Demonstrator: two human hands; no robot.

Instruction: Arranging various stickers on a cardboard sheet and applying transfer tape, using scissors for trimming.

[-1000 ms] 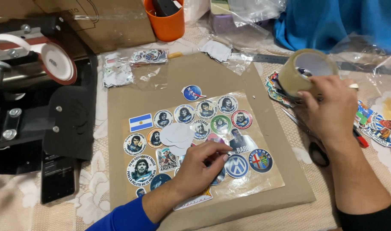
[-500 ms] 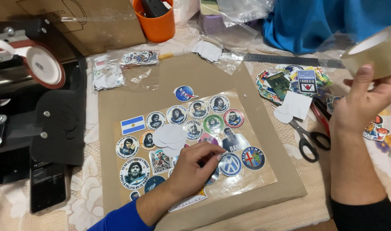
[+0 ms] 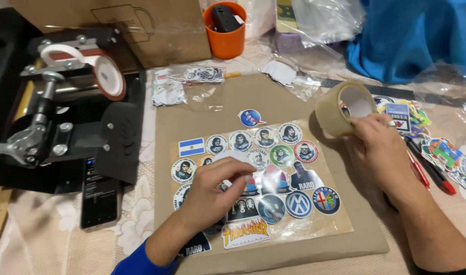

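Left hand lies palm down on the clear sheet of stickers atop the brown cardboard on the counter, fingers loosely curled, holding nothing, fingertips pressing the sheet's middle. Right hand has its grip closed on a roll of clear tape, just beside the sheet's upper right corner. Black mug press stands at left, 1 dark phone below it.
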